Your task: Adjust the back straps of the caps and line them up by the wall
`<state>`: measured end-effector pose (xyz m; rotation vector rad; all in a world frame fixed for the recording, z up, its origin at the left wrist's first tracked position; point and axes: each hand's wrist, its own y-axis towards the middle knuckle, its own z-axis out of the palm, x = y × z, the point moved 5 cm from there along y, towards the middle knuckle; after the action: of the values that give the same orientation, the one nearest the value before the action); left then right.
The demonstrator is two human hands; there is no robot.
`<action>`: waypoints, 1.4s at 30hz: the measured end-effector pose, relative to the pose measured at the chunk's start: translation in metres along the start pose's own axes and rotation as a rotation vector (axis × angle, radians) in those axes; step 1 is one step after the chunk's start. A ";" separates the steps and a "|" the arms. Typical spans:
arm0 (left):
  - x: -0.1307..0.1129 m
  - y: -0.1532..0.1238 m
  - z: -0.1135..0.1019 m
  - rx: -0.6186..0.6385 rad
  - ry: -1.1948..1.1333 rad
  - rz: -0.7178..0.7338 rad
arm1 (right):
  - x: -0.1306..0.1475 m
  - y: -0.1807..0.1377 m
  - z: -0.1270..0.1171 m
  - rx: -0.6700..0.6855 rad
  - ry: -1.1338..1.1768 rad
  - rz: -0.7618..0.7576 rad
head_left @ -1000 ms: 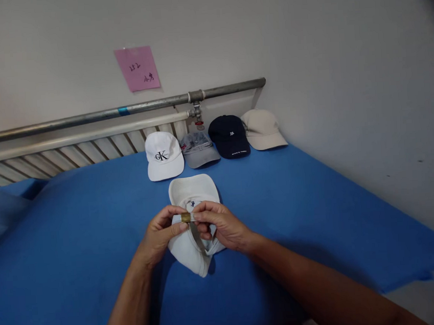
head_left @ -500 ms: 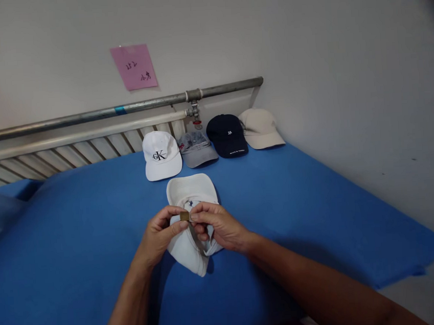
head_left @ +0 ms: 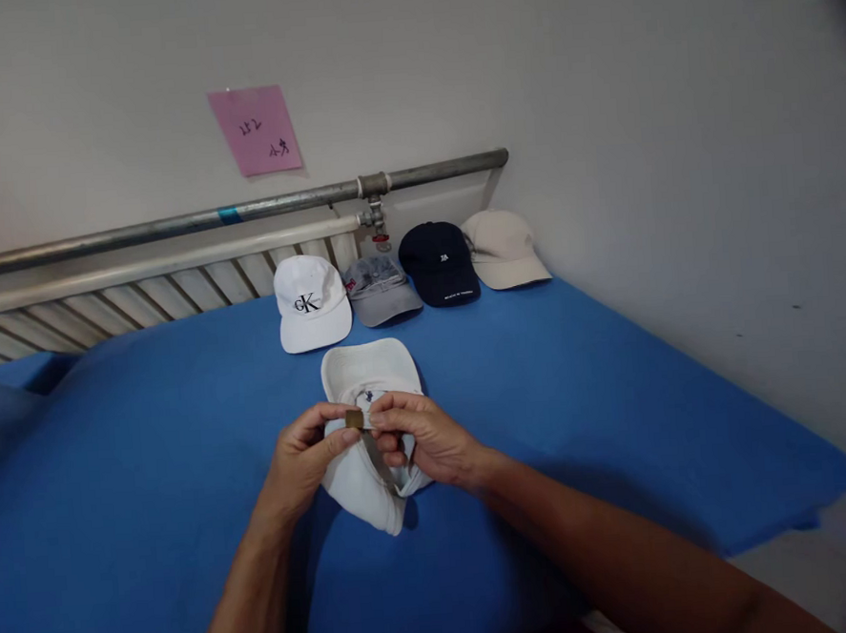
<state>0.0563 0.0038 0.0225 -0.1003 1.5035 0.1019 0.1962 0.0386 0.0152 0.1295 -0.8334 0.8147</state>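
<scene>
A pale, off-white baseball cap [head_left: 366, 487] lies in front of me with its brim pointing away and its inside partly showing. Between the thumb and fingers of my left hand [head_left: 306, 457] is a small brass-coloured buckle [head_left: 354, 419], apparently on the cap's back strap. My right hand [head_left: 423, 436] is closed in a pinch on the end of the strap [head_left: 367, 419], just to the right of the buckle. Most of the strap is covered by my fingers. Both hands are above the cap's opening.
At the back stand a white cap [head_left: 313, 304], a grey cap [head_left: 383, 295], a navy cap [head_left: 439, 263] and a beige cap [head_left: 505, 249] in a row on the blue cover [head_left: 577, 374]. Behind them are a radiator [head_left: 178, 288] and a metal pipe [head_left: 280, 206]. A wall [head_left: 671, 148] borders the right.
The buckle and the right fingertips have moved slightly apart, with more of the pale strap showing between them. The whole view has shifted slightly; the caps stay in place.
</scene>
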 end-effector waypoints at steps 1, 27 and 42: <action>0.000 0.000 0.000 -0.006 -0.010 0.015 | -0.001 0.000 0.000 0.004 0.019 0.012; 0.002 0.001 -0.002 -0.031 -0.024 0.018 | -0.003 0.001 -0.002 -0.005 -0.045 -0.043; 0.009 0.001 0.000 -0.102 -0.244 -0.111 | 0.000 -0.005 0.003 0.034 -0.075 0.026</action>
<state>0.0569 0.0047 0.0136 -0.2445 1.2465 0.0975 0.1980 0.0339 0.0188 0.1810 -0.8939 0.8530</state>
